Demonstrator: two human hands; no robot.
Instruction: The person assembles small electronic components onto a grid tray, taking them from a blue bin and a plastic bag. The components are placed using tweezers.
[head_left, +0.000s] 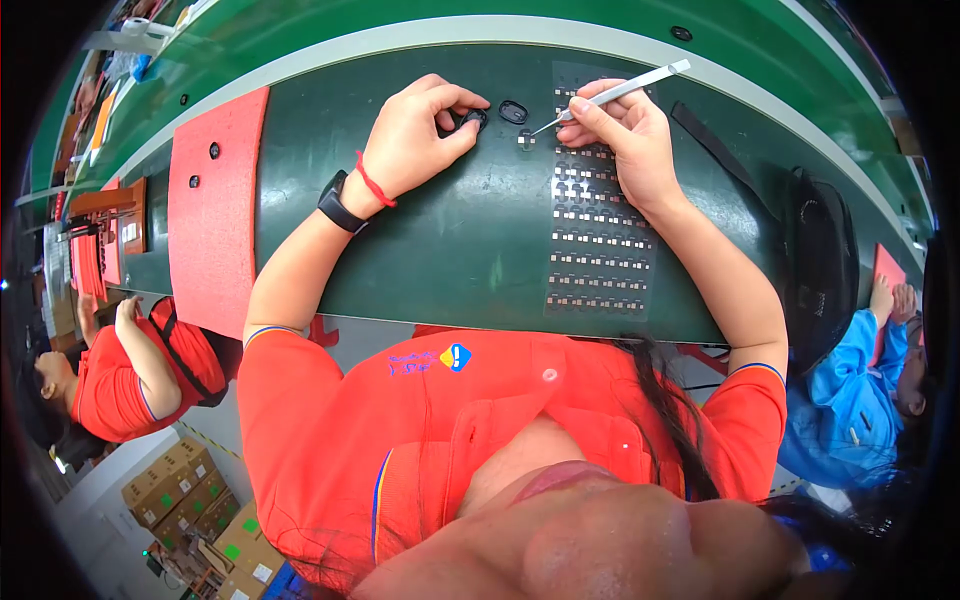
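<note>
My left hand [412, 138] is closed, thumb and fingers pinching a small black part [474, 119] just above the dark green table. In my right hand [632, 138] is a pair of silver tweezers [640, 80], its thin tip pointing left and down. A tiny black-and-white piece [526, 141] is at that tip; whether the tips grip it, I cannot tell. Close by, between both hands, lies an oval black casing [513, 111]. Under and beside my right hand stretches a clear sheet [600, 230] with several rows of small dark and pale pieces, its upper part partly hidden by the hand.
A pink foam mat [215, 230] on the left carries two small black parts. To the right are a black strap [715, 150] and a black bag [825, 245]. Beyond a pale rail, another black part [681, 33] lies on a green surface. Other people sit at both sides.
</note>
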